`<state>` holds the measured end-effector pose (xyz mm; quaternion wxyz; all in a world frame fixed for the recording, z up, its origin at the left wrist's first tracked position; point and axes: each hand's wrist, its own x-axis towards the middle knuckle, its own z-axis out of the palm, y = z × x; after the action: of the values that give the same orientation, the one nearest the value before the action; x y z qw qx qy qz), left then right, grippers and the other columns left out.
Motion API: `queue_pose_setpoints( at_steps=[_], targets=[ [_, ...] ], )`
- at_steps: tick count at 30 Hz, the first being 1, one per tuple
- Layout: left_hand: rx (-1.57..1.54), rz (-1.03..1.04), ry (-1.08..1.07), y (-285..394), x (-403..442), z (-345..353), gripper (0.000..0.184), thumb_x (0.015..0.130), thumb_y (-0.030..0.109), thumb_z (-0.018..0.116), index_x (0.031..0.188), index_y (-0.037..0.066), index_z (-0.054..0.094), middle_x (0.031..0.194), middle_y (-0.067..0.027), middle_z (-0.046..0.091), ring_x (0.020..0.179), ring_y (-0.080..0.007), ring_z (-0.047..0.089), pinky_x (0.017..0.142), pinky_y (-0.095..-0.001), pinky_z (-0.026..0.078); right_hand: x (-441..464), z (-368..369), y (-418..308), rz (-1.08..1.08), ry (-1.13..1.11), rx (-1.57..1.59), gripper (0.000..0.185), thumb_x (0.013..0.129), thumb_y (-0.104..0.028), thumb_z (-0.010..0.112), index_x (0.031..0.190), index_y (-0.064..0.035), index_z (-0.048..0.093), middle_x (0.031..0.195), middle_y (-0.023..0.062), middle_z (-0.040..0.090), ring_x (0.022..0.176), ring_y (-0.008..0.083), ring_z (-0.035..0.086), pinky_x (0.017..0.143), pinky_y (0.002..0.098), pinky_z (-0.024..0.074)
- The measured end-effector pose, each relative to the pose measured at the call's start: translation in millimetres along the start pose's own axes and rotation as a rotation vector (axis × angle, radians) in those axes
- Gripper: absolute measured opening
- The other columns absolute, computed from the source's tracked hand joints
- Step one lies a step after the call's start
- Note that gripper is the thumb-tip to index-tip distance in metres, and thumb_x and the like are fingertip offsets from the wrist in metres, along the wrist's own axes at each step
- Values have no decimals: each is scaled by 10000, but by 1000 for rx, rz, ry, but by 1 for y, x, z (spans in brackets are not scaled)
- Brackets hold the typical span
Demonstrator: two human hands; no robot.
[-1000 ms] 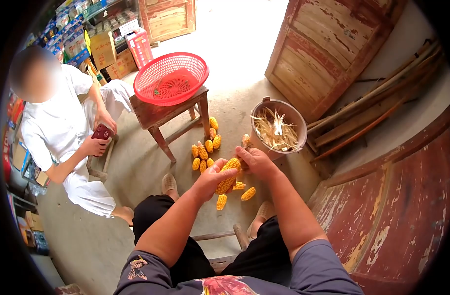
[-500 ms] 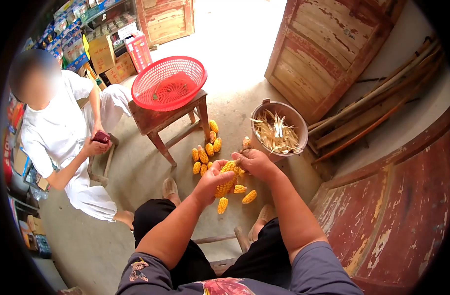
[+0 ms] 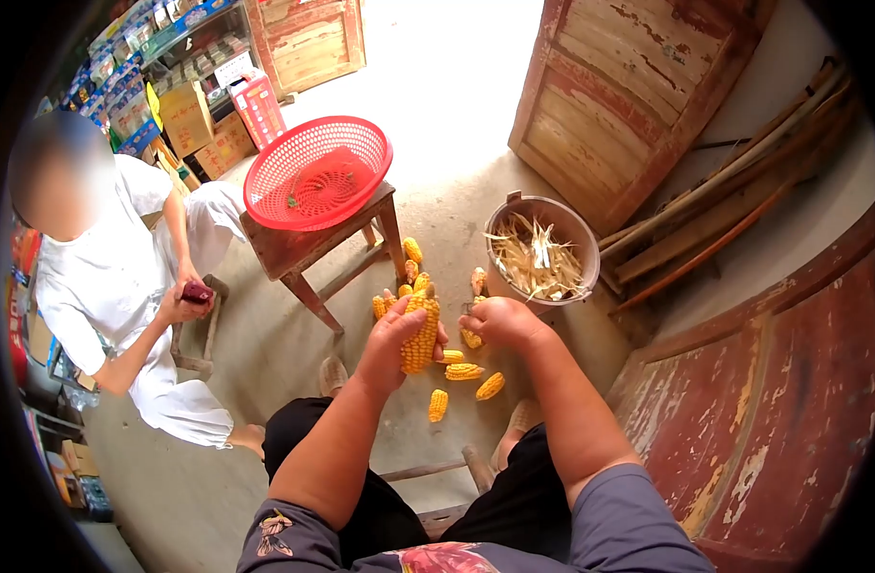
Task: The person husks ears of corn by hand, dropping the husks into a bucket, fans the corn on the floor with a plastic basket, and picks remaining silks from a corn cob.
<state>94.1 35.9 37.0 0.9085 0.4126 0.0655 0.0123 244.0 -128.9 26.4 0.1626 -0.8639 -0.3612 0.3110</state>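
Observation:
My left hand (image 3: 384, 346) is wrapped round a husked yellow corn cob (image 3: 420, 336), held upright in front of me with its tip pointing away. My right hand (image 3: 510, 325) is apart from that cob, just to its right, with the fingers curled together. What those fingers hold, if anything, is hidden. Below the hands, several yellow cobs lie on the floor, among them a short cob (image 3: 438, 406) and a slanted cob (image 3: 491, 386). More cobs, such as one at the far end of the pile (image 3: 413, 250), lie beside the stool, partly covered by my left hand.
A bucket of pale husks (image 3: 543, 263) stands beyond my right hand. A red plastic basket (image 3: 361, 143) rests on a wooden stool (image 3: 294, 250). At left sits a person in white (image 3: 103, 258) holding a dark red object (image 3: 197, 292). Wooden poles (image 3: 743, 191) lean at right.
My right hand has come away from the cob's end and moved slightly right and down. My left hand has shifted left with the cob, which now stands more upright.

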Motion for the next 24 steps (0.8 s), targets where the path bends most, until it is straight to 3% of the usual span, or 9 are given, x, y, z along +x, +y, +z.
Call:
queue_pose_setpoints(
  at_steps=[3,6,10,11,12,15,19,22,24],
  targets=[
    [-41,-117,30,-2,4,-7,257,942,270,540,1120,94,485,894,-108,620,732,-197,653,647,-304,538,6,-3,40,67,268,69,421,928,-444,550,905,-49,695,933,189,679,880,368,649,801,434,506],
    [-47,-203,146,-3,3,-7,272,931,272,547,1134,101,488,921,-79,598,738,-191,653,643,-312,538,18,-23,78,196,610,159,309,916,-308,617,943,-5,675,869,188,680,780,296,647,728,381,496],
    [-11,-204,156,0,7,-9,288,922,276,552,1149,108,490,937,-58,579,740,-191,654,641,-318,538,40,-40,133,243,980,215,330,920,-329,616,997,-11,658,875,186,688,787,324,653,735,394,501],
    [-9,-194,153,2,8,-10,297,921,277,555,1154,105,489,931,-59,580,738,-192,653,641,-319,537,43,-42,144,284,935,257,484,887,-346,657,1213,4,583,1079,218,672,987,308,652,856,380,490],
    [-7,-183,151,3,9,-10,306,920,278,559,1160,102,488,924,-59,581,736,-192,653,642,-320,537,51,-37,162,283,938,256,484,887,-346,657,1213,4,583,1079,218,672,987,308,652,856,380,490],
    [-30,-193,135,9,13,-14,301,925,277,551,1157,97,488,906,-62,581,732,-197,652,644,-326,536,59,-30,190,345,859,636,892,815,-289,712,1480,63,233,1413,293,440,1322,320,448,1077,358,357],
    [-59,-189,121,19,15,-14,282,934,275,536,1139,88,489,880,-76,582,736,-211,655,651,-335,536,66,-33,197,408,950,509,609,813,-192,660,1347,39,479,1292,212,573,1207,276,552,1016,345,423],
    [-111,-144,158,21,15,-15,253,946,275,513,1109,82,497,895,-105,601,750,-232,657,674,-345,540,66,-39,157,53,1036,591,245,856,-147,602,1046,1,647,967,121,694,893,186,658,833,302,511],
    [-186,-150,156,21,14,-17,240,957,274,489,1090,75,502,938,-132,619,768,-246,657,705,-355,546,50,-41,89,-200,746,842,204,961,-193,561,995,-20,663,880,83,687,849,148,647,776,292,514]
  ],
)
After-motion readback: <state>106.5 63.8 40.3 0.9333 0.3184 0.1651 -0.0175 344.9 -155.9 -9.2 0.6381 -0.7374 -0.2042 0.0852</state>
